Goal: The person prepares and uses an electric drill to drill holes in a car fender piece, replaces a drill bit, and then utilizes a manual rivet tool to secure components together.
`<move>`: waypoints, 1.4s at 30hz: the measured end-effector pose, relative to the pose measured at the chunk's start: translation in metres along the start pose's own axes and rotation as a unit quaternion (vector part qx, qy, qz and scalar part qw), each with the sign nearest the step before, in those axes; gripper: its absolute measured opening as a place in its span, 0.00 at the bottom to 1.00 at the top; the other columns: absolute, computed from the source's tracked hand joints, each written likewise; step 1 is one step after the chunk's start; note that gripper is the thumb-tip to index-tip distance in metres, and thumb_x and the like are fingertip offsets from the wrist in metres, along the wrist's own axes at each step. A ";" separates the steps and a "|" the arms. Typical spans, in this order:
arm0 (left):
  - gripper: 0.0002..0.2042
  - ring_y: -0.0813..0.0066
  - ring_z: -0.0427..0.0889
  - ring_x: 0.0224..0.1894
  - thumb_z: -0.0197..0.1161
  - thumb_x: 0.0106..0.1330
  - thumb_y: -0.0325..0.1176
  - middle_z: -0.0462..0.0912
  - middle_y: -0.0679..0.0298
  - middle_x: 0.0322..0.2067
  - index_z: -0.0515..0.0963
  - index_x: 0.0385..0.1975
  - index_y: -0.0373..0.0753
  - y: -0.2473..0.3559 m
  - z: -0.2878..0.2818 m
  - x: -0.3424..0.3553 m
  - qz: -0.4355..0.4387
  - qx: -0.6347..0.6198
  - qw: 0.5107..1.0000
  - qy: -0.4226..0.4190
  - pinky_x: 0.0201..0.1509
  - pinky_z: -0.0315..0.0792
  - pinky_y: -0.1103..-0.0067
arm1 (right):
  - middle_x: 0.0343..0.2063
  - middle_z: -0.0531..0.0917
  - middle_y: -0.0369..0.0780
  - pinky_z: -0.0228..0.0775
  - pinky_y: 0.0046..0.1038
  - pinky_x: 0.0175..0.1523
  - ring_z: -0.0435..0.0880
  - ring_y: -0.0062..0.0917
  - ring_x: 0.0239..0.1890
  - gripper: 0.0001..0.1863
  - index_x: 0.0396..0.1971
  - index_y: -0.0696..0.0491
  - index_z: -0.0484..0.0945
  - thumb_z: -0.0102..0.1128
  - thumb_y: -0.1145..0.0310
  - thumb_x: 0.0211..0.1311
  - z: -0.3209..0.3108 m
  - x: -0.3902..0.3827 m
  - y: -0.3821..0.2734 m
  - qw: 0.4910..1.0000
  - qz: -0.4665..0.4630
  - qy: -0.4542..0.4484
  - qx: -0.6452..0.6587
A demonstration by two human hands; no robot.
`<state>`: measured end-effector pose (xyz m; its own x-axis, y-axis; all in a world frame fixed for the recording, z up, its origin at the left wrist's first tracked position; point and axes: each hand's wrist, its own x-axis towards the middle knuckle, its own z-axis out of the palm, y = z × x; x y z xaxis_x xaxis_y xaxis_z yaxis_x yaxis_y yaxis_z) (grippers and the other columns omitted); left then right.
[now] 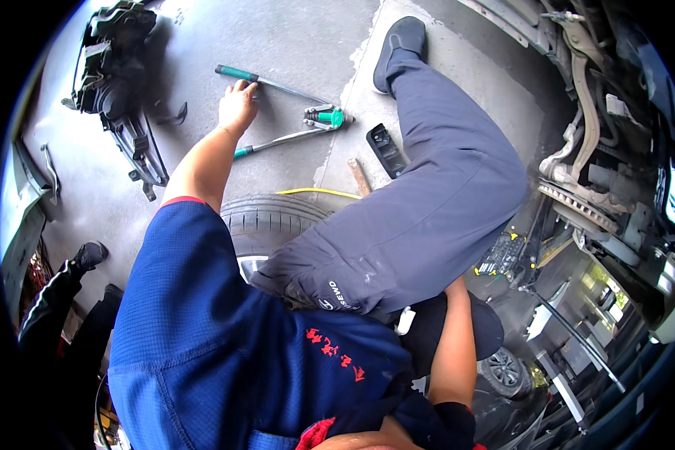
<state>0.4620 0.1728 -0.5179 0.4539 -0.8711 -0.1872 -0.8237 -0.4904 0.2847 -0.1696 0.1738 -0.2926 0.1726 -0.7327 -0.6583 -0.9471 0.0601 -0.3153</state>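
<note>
Knees up, the person sits on a tyre laid flat on the concrete floor, wearing a blue shirt and grey trousers. Nearest, on the right, the right forearm drops behind the raised thigh; the right hand is hidden there, so I cannot tell how its fingers are set. Just right of it lies a dark tool tray, with a wheel hub and brake disc of a raised car beyond it.

Farther out on the left, the left arm stretches across the floor. The left hand rests on the upper handle of a long two-handled riveting tool with green grips, fingers bent over the bar and close together. The tool lies open in a V on the concrete. A small black part lies right of the tool, and a black bumper piece sits at far left.
</note>
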 end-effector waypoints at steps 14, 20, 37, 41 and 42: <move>0.12 0.61 0.85 0.41 0.59 0.74 0.33 0.86 0.51 0.39 0.77 0.51 0.33 0.091 -0.042 -0.026 0.024 -0.360 0.931 -0.051 0.49 0.79 0.69 | 0.35 0.79 0.37 0.71 0.27 0.39 0.74 0.21 0.31 0.07 0.47 0.53 0.75 0.48 0.74 0.76 -0.080 0.014 -0.069 0.776 -0.030 0.283 0.563; 0.08 0.78 0.81 0.32 0.62 0.74 0.30 0.84 0.63 0.34 0.78 0.48 0.35 0.241 -0.228 -0.104 0.234 -0.595 0.767 -0.059 0.38 0.76 0.79 | 0.30 0.73 0.34 0.60 0.17 0.33 0.65 0.12 0.29 0.14 0.55 0.62 0.73 0.48 0.75 0.73 -0.143 -0.043 -0.228 0.826 -0.301 0.227 0.419; 0.24 0.45 0.76 0.62 0.67 0.60 0.37 0.78 0.45 0.56 0.73 0.55 0.34 0.151 -0.010 -0.056 -0.016 0.013 0.980 -0.199 0.64 0.73 0.55 | 0.28 0.76 0.39 0.59 0.19 0.30 0.64 0.15 0.25 0.12 0.43 0.54 0.67 0.41 0.60 0.85 -0.126 -0.094 -0.196 0.765 -0.259 0.228 0.543; 0.21 0.44 0.72 0.66 0.60 0.65 0.34 0.74 0.43 0.61 0.72 0.57 0.34 0.110 0.049 -0.070 0.047 0.062 0.974 -0.214 0.68 0.71 0.57 | 0.28 0.77 0.39 0.58 0.19 0.29 0.65 0.15 0.24 0.11 0.45 0.52 0.68 0.42 0.60 0.85 -0.112 -0.115 -0.164 0.747 -0.214 0.258 0.574; 0.21 0.44 0.72 0.66 0.60 0.65 0.34 0.74 0.43 0.61 0.72 0.57 0.34 0.108 0.052 -0.062 0.060 0.064 0.974 -0.208 0.68 0.71 0.57 | 0.28 0.77 0.39 0.58 0.19 0.29 0.65 0.15 0.24 0.11 0.45 0.51 0.68 0.43 0.60 0.85 -0.110 -0.120 -0.158 0.747 -0.194 0.265 0.578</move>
<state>0.3275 0.1751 -0.5244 0.1968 -0.8234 -0.5322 -0.9102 -0.3552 0.2130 -0.0703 0.1770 -0.0885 -0.0491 -0.9941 -0.0971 0.0669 0.0937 -0.9933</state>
